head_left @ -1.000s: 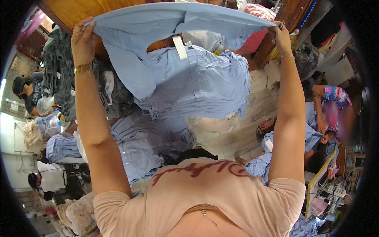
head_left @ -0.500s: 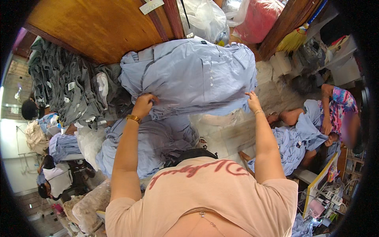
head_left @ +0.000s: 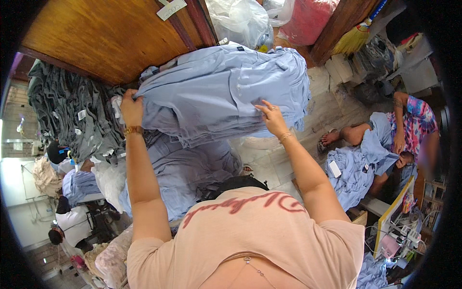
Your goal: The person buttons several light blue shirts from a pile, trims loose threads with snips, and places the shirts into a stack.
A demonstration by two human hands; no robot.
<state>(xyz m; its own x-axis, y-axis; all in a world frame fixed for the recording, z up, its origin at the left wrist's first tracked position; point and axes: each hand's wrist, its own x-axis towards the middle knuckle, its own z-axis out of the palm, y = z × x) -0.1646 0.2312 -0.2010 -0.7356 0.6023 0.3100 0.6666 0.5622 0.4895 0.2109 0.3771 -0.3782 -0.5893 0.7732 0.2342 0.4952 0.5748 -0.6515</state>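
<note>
A stack of light-blue shirts point(head_left: 202, 91) lies in front of me, the top one spread flat with its buttoned placket toward the right. At the stack's left end, my left hand point(head_left: 132, 110), with a gold watch on its wrist, is closed on the edge of the top shirt. My right hand point(head_left: 272, 118) hovers over or lightly touches the shirt's right part, its fingers apart and holding nothing. More light-blue garments point(head_left: 187, 166) are heaped below the stack, nearer my body.
Dark grey garments point(head_left: 72, 111) are piled left of the stack. Behind it stand a wooden panel point(head_left: 110, 38) and plastic bags point(head_left: 240, 21). A yellow broom point(head_left: 353, 38) leans at the upper right. On the right, a seated person point(head_left: 418, 113) handles light-blue cloth point(head_left: 349, 178).
My left hand has moved left and farther away, to the stack's left end. My right hand has moved left from the right edge onto the shirt. The top shirt's left side has shifted.
</note>
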